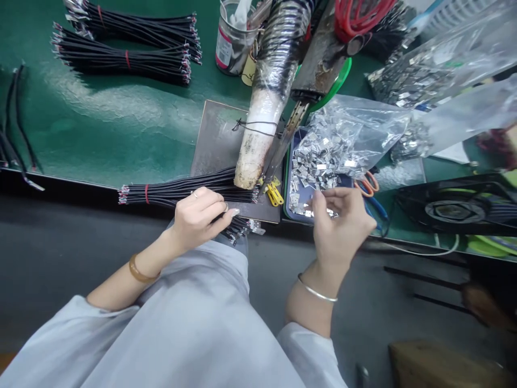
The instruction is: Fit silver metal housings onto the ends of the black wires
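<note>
Gray garment (194, 323) fills foreground; L hand (204, 215) curled beside blk cable bundle (177, 189) at bench (121, 140) edge, R hand (339, 226) pinched narrow over tray (306, 192) w/ metal pcs (321, 166); can't tell if either's holding anything.

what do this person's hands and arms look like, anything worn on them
Both hands are bare of gloves. The left hand wears at least one slim ring, with a brown bangle at the wrist. The right hand has a thin silver bangle below it. Both sleeves are pale grey-blue.
</note>
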Tool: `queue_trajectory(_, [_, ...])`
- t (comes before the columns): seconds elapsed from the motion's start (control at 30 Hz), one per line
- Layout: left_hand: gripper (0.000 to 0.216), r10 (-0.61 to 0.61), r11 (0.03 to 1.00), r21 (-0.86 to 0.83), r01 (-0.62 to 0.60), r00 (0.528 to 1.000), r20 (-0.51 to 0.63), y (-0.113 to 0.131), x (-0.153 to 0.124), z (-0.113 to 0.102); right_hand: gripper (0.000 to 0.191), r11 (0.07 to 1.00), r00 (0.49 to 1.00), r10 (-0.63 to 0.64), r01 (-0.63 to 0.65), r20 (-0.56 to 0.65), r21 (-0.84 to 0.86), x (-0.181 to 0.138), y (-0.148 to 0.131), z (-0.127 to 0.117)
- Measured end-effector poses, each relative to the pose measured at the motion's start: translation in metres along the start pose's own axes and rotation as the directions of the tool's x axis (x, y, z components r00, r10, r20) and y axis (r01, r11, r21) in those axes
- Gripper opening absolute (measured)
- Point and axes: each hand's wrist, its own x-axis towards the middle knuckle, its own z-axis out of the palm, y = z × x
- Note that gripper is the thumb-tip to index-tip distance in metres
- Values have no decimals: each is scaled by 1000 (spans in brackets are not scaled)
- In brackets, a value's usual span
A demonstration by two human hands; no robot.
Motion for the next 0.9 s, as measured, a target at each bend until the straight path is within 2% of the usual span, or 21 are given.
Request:
queue_trajectory(0.07, [32, 78, 994, 78, -81, 996, 39, -5, 0, 3, 16, 993, 997, -15, 24, 77, -119, 15, 15, 6])
queue_trajectory(0.17, [41, 124, 978, 159, -136, 989, 84, -12, 8, 5, 15, 965, 978, -56, 105, 203, -239, 33, 28, 16])
queue_trajectory(0.3, [43, 86, 981, 158, -113, 981, 171, -23, 23, 6, 14, 905, 941, -110, 228, 319, -360, 42, 26, 18])
queue_trajectory(0.47, [34, 43, 995, 70, -69, 949, 313, -31, 28, 1, 12, 776, 901, -150, 362, 406, -517, 42, 15, 15])
queue_trajectory(0.53, [30, 13, 998, 57, -31, 956, 294, -30, 27, -1, 13, 742, 892, -162, 392, 422, -544, 41, 13, 14])
queue_trajectory(0.67, [18, -131, 988, 106, 115, 979, 159, -23, 24, 0, 14, 716, 870, -176, 434, 460, -547, 42, 11, 11])
queue_trajectory(0.77, [18, -207, 971, 158, 180, 962, 176, -16, 25, 4, 15, 710, 852, -167, 453, 496, -539, 43, 9, 9])
queue_trajectory(0.83, [19, -230, 960, 201, 194, 957, 176, -11, 25, 6, 15, 713, 852, -150, 445, 501, -542, 45, 10, 8])
queue_trajectory(0.9, [19, -190, 963, 220, 154, 970, 150, -8, 24, 7, 15, 737, 862, -143, 421, 486, -529, 47, 13, 8])
